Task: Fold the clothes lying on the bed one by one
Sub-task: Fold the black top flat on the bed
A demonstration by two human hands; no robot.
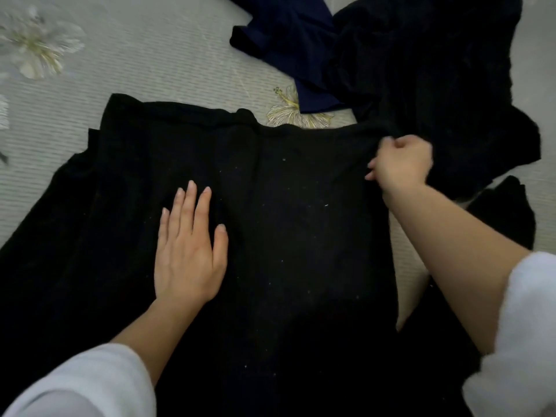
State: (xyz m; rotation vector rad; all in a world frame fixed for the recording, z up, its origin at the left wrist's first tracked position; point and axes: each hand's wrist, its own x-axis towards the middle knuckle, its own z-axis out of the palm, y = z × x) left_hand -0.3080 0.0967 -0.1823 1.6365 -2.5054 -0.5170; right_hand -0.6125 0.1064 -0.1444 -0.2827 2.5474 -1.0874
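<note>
Right now a black garment [270, 221] lies spread across the bed [144, 61], its upper hem running from the far left toward the right hand. The left hand [188, 251] rests flat on the cloth, fingers straight and together, pinning the middle. The right hand [398, 167] is curled into a pinch on the garment's upper right corner, just where it meets a second heap of black clothing [436, 70]; a navy garment [288, 34] lies beyond that, partly under the heap.

The step looks like straightening the piece before a first fold. To do it well, the pinned palm should hold firm while the pinching hand draws the corner outward and clear of the neighbouring black heap, so the two dark fabrics do not get folded together. The left side shows loose pleats and a stepped edge; those want smoothing flat first, or the fold will set crooked. White sleeves [90, 383] hang close to the cloth.
</note>
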